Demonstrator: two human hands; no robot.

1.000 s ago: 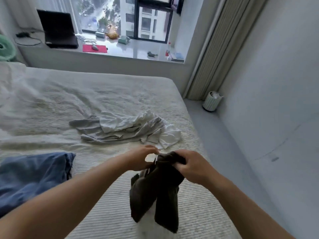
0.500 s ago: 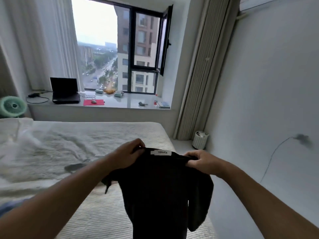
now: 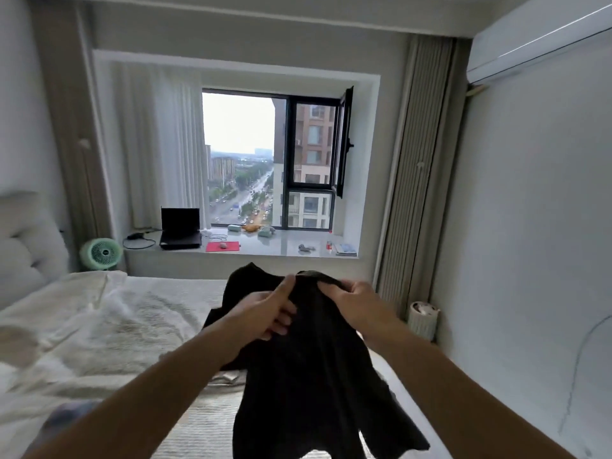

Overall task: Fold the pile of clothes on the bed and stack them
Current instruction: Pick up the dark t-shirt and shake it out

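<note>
— Hanging from both hands, the black shirt (image 3: pixel 318 369) was up in the air over the near part of the bed (image 3: pixel 132 313), wasn't it?

— It was. The person held it by its top edge, the body of it dropping straight down toward the lower frame and one sleeve sticking out at the upper left. It looked like thin, limp fabric, dark all over, with soft creases and no fold in it yet.

— And the grip?

— The left hand (image 3: pixel 268 313) had its fingers (image 3: pixel 281 321) curled into the cloth with the thumb lying up along the top edge. The right hand (image 3: pixel 351 301) was bunched over the same edge just beside it, fingers closed on the fabric. The two hands were near each other, not touching.

— So how far along was the folding?

— Early on this piece, by the look of it: the shirt was still being shaken out or turned, not laid flat. A bluish garment (image 3: pixel 71 415) showed blurred at the lower left of the bed, though whether it was folded could not be told. No stack was visible in the view, and the rest of the pile was out of sight.

— What remained, then?

— Probably spreading the shirt on the bed, folding it, and adding it to a stack, then the other clothes.
</note>
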